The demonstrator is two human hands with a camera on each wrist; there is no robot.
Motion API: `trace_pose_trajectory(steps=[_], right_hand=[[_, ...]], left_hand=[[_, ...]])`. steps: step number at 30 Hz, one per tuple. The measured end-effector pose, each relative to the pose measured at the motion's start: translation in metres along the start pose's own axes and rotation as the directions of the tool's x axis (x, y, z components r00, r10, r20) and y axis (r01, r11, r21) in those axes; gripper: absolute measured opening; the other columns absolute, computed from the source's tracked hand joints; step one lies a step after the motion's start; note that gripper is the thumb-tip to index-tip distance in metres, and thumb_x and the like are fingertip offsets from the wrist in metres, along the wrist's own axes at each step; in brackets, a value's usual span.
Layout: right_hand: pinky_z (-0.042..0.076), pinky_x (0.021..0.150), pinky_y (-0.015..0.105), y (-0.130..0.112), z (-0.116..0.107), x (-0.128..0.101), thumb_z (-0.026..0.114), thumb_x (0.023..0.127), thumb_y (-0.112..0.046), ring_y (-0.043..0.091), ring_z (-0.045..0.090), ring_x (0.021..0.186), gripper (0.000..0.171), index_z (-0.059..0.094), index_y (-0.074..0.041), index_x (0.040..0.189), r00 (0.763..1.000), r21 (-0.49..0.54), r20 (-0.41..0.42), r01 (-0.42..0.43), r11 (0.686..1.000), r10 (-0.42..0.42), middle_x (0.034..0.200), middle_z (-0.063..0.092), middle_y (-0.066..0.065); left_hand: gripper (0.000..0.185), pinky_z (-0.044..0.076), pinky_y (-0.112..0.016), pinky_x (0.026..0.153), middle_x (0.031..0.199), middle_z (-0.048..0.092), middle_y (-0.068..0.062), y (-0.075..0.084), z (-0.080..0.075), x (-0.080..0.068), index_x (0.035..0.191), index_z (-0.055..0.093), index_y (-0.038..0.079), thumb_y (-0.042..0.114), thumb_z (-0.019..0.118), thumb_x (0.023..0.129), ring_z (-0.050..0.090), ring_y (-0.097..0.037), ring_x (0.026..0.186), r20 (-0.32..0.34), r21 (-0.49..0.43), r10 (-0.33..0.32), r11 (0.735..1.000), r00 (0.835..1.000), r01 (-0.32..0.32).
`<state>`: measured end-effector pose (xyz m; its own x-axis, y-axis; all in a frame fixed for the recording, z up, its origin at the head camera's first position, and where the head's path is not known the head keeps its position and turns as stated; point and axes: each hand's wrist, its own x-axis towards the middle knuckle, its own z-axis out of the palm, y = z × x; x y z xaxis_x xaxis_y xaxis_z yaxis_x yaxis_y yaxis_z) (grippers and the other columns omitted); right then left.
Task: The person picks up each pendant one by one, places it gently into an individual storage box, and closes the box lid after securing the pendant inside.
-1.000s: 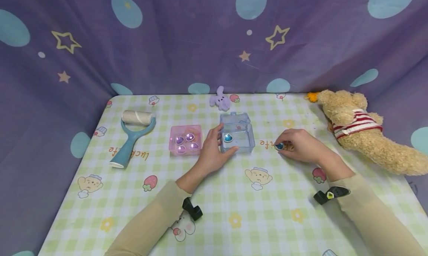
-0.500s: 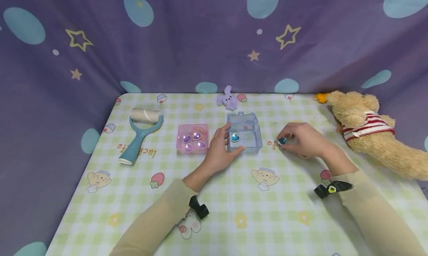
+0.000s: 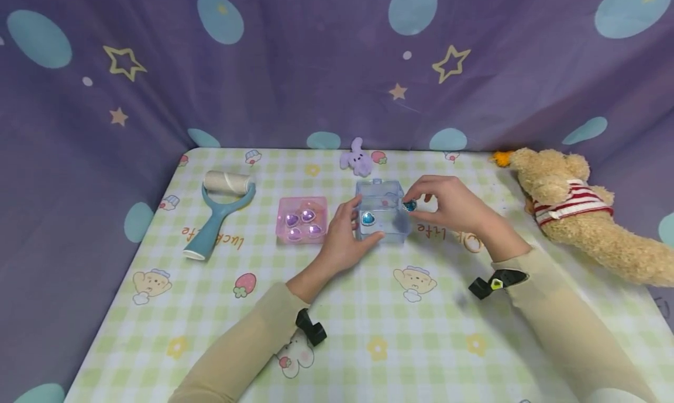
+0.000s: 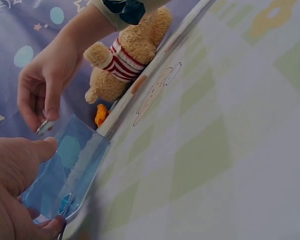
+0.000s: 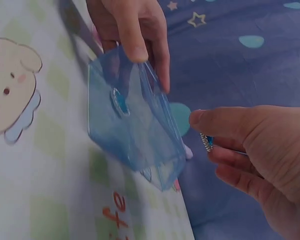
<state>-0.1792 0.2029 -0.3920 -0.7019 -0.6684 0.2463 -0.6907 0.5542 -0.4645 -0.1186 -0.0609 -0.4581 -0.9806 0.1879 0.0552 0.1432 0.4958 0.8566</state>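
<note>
A see-through blue box (image 3: 387,232) stands with its lid (image 3: 377,188) raised at the back. My left hand (image 3: 342,236) grips its left side, the thumb along the front edge. Inside the box, near the left wall, lies a blue heart-shaped gem (image 3: 368,218) with a silvery beaded border; the right wrist view shows this gem (image 5: 120,102) through the plastic. With thumb and fingertips my right hand (image 3: 453,207) pinches a second blue gem (image 3: 409,206), just over the box's right edge. That held gem (image 5: 206,142) shows its beaded border in the right wrist view, partly hidden by the fingers.
Left of the blue box is a pink box (image 3: 282,209) with several purple gems (image 3: 308,215). A lint roller (image 3: 216,219) lies farther left. A small purple plush (image 3: 359,162) sits behind the boxes, and a teddy bear (image 3: 558,198) lies at the right.
The right hand has lifted the blue gem from the tabletop and carried it left to the blue box's right edge. The left hand keeps its grip on the box. The head view has shifted slightly.
</note>
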Motion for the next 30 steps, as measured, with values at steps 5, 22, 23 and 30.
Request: trace_pose_trajectory(steps=[5, 22, 23, 30], right_hand=[[0.062, 0.081, 0.043, -0.004, 0.008, 0.014, 0.087, 0.089, -0.013, 0.016, 0.072, 0.097, 0.023, 0.081, -0.016, 0.110, 0.998, 0.017, 0.062, 0.017, 1.000, -0.018, 0.109, 0.077, -0.004], [0.063, 0.092, 0.039, -0.016, 0.024, 0.035, 0.090, 0.085, -0.009, 0.020, 0.072, 0.099, 0.022, 0.081, -0.010, 0.104, 0.973, -0.037, 0.217, 0.086, 0.996, -0.076, 0.104, 0.075, 0.003], [0.063, 0.092, 0.039, -0.016, 0.025, 0.036, 0.090, 0.084, -0.008, 0.020, 0.072, 0.098, 0.022, 0.080, -0.009, 0.103, 0.972, -0.042, 0.222, 0.095, 0.995, -0.084, 0.103, 0.075, 0.004], [0.062, 0.090, 0.040, -0.021, 0.027, 0.042, 0.091, 0.081, -0.004, 0.022, 0.071, 0.094, 0.019, 0.080, -0.007, 0.096, 0.958, -0.072, 0.249, 0.167, 0.983, -0.145, 0.098, 0.076, 0.006]], left_hand=[[0.094, 0.060, -0.045, 0.107, 0.149, 0.052, -0.021, 0.000, 0.000, 0.001, 0.162, 0.035, 0.006, 0.029, 0.089, 0.089, 0.065, -0.039, 0.127, -0.004, 0.000, 0.004, 1.000, 1.000, -0.004], [0.094, 0.060, -0.046, 0.107, 0.151, 0.051, -0.021, -0.001, -0.001, 0.000, 0.163, 0.035, 0.007, 0.029, 0.089, 0.088, 0.064, -0.039, 0.129, -0.003, -0.024, 0.002, 1.000, 1.000, -0.002], [0.094, 0.060, -0.046, 0.107, 0.151, 0.051, -0.021, -0.001, -0.001, 0.000, 0.163, 0.035, 0.007, 0.029, 0.089, 0.088, 0.064, -0.039, 0.129, -0.003, -0.025, 0.002, 1.000, 1.000, -0.002], [0.094, 0.060, -0.046, 0.108, 0.150, 0.051, -0.022, -0.001, -0.001, 0.000, 0.162, 0.035, 0.006, 0.029, 0.088, 0.089, 0.063, -0.039, 0.130, -0.004, -0.029, 0.012, 1.000, 1.000, -0.012]])
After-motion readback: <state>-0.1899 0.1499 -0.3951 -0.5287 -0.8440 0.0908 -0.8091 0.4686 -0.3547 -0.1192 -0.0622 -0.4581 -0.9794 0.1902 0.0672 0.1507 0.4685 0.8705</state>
